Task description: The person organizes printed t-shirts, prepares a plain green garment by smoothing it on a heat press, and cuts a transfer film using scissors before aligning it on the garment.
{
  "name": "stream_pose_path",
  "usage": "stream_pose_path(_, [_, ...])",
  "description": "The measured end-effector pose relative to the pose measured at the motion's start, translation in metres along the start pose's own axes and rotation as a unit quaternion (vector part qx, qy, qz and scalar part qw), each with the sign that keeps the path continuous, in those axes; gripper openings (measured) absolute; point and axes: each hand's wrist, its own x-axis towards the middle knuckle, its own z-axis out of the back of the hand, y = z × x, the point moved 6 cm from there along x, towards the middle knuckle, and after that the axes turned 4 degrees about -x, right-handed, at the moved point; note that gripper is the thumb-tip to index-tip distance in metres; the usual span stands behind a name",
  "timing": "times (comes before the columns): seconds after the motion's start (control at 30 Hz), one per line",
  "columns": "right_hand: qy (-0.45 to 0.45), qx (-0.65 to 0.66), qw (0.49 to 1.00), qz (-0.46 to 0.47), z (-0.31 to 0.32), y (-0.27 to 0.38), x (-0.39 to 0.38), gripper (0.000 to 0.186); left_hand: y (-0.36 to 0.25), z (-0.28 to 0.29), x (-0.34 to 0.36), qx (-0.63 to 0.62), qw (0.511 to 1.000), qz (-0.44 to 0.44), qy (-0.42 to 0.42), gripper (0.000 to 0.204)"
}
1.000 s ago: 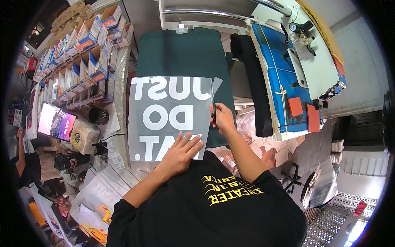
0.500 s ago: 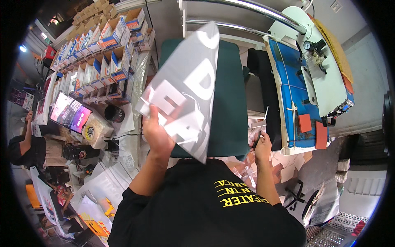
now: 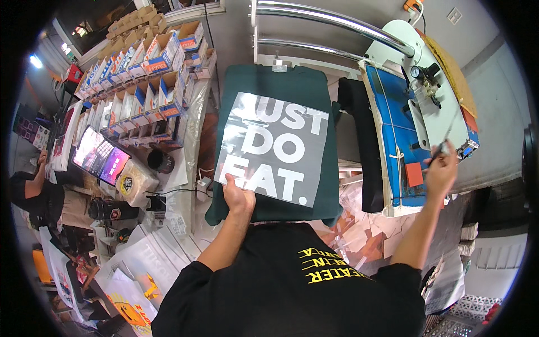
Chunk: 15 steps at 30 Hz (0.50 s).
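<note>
My left hand (image 3: 238,197) pinches the lower left edge of a clear transfer film (image 3: 318,151) with large white lettering. The film lies over a dark green shirt (image 3: 275,83), which is spread on a flat platen in front of me. Held out to the right, my right hand (image 3: 443,175) is closed round dark-handled scissors (image 3: 439,150); motion blurs their blades. This hand is above the right end of the press, close to an orange-red pad (image 3: 414,174).
Boxes of rolled or sheet stock (image 3: 146,95) fill the left shelf. A tablet (image 3: 100,155) and a black mug (image 3: 161,160) stand nearer. Right of the platen are a black pad (image 3: 359,140) and a blue-bedded press (image 3: 396,135). Chrome rails (image 3: 331,18) run behind. Another person (image 3: 36,188) is far left.
The film has gone from tilted up and curled to lying flatter over the shirt, lettering facing me. My right hand has swung from beside the platen out to the right with the scissors.
</note>
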Motion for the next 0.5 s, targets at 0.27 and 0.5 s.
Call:
stream_pose_path(0.27, [-0.004, -0.261, 0.957, 0.13, 0.064, -0.046, 0.198, 0.035, -0.071, -0.004, 0.003, 0.211, 0.973, -0.095, 0.028, 0.036])
stream_pose_path(0.5, [0.113, -0.453, 0.883, 0.05, 0.046, -0.11, 0.28, 0.033, -0.061, -0.095, -0.018, 0.776, 0.288, -0.337, 0.449, 0.05])
